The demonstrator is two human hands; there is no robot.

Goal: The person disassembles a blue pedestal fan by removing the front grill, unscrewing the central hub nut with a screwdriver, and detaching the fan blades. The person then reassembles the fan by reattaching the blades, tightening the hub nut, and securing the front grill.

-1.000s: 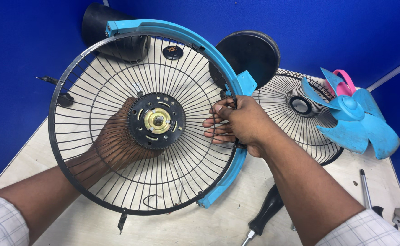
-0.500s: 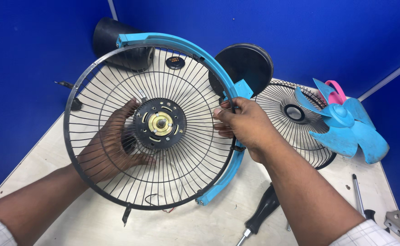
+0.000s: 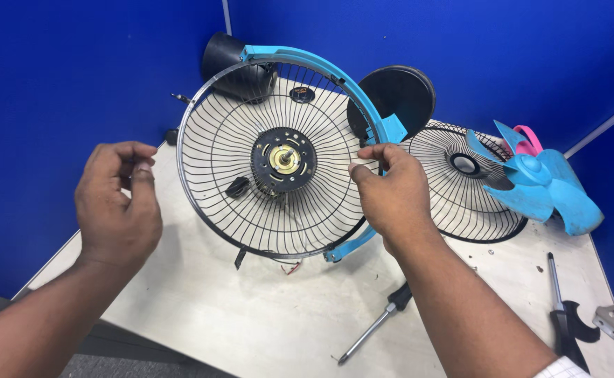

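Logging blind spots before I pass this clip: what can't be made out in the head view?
- Fan motor housing: mostly hidden behind the wire guard and its blue rim.
- Left hand: its curled fingers hide anything pinched between them.
- Second guard: partly covered by the blue fan blade.
- Pink part: mostly behind that blade.
- Both forearms: cut off by the bottom edge.

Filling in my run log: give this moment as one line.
left hand: off the grille, fingers curled | right hand: grips wire fan guard rim | screwdriver: on table
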